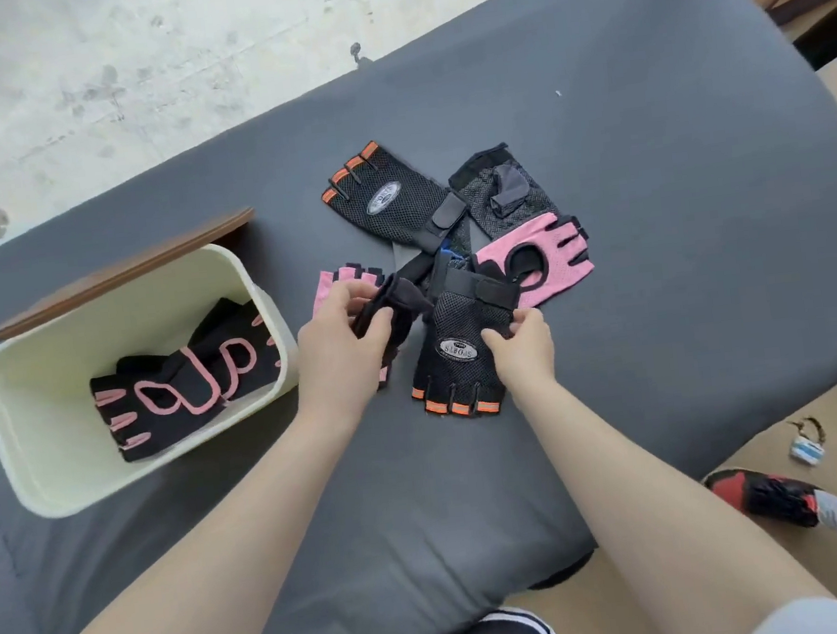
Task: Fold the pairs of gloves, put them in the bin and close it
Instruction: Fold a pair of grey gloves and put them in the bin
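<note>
While the head view looks down on a dark grey padded tabletop [599, 184], both bare hands work at a heap of fingerless gloves near the middle of the frame. The left hand [339, 345] has its fingers curled round a bunched dark glove [398, 313], thumb on top, and under that hand lies a pink glove [332, 282] with only its finger end showing. The right hand [517, 345] pinches the side of a black mesh glove [454, 359] with orange-edged finger holes and an oval "SPORTS" badge; this glove lies flat with its fingers pointing toward the lower edge of the frame and its wrist strap up in the heap. Its mate [383, 194], also black mesh with orange trim, lies above, fingers toward upper left. Right of that sits a grey patterned glove [501, 194], and just below it a second pink glove [537, 263] with a dark opening in its back. The gloves overlap at their wrist ends.

At centre left stands a cream bin [21, 436], open, just beside the left hand. Inside it lies a pair of black gloves [181, 388] with pink outlines, one partly over the other. A brown lid [127, 270] rests along the bin's far rim, tilted.

At lower right, off the tabletop, a red and black shoe [763, 497] shows on a tan floor.
</note>
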Tool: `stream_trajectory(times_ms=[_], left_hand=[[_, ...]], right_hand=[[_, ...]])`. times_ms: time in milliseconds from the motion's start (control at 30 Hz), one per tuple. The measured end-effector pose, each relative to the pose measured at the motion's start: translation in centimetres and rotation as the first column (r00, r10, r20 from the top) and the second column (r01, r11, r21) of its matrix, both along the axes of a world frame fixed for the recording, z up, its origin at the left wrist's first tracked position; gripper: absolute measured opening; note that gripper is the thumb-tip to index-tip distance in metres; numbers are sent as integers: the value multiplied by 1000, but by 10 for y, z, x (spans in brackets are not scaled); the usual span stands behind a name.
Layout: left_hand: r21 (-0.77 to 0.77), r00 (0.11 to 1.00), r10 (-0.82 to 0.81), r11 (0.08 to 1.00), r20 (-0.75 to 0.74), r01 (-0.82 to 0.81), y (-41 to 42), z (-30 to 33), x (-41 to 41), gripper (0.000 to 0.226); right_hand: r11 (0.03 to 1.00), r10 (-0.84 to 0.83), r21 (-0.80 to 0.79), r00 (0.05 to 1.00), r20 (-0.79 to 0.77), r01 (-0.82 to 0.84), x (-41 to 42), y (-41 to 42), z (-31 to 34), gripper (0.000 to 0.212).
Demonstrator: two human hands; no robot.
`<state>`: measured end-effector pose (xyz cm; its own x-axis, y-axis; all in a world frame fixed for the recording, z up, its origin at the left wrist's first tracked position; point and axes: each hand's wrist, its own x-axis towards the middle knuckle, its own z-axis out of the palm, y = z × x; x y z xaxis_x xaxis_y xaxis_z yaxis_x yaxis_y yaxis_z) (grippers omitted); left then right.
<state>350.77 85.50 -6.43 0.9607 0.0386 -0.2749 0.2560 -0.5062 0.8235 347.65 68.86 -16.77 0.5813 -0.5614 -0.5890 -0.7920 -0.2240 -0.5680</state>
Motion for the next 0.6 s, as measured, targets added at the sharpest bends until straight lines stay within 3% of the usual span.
stream_trajectory(times_ms=[100,167,200,300,367,400,500,600], left_hand=[[-45,999,32,998,1,-32,-3,4,5,14],[-52,998,53,997,37,-51,-1,8,9,22],[-58,997,55,997,53,-52,-1,10,14,24],[-139,995,91,987,34,-86,-1,14,20,24],[-192,990,138,972,-20,-139,-2,9,25,24],[-209,986,161,963,-50,-168,-3,5,27,23],[-283,953,250,914,-169,-290,-6,-6,35,21],[-348,894,300,842,-334,-412,-13,-13,47,19]], right_hand=[[998,-9,62,999,38,7,-6,15,1,27],[984,151,75,980,132,-162,-9,23,3,8],[956,236,135,955,180,-261,-7,25,5,9],[779,513,315,840,176,-542,6,16,15,10],[715,649,234,750,126,-659,21,2,19,17],[740,652,125,751,102,-660,29,-7,20,22],[873,483,-154,866,129,-464,57,-39,22,28],[894,416,-243,897,146,-375,89,-66,15,32]])
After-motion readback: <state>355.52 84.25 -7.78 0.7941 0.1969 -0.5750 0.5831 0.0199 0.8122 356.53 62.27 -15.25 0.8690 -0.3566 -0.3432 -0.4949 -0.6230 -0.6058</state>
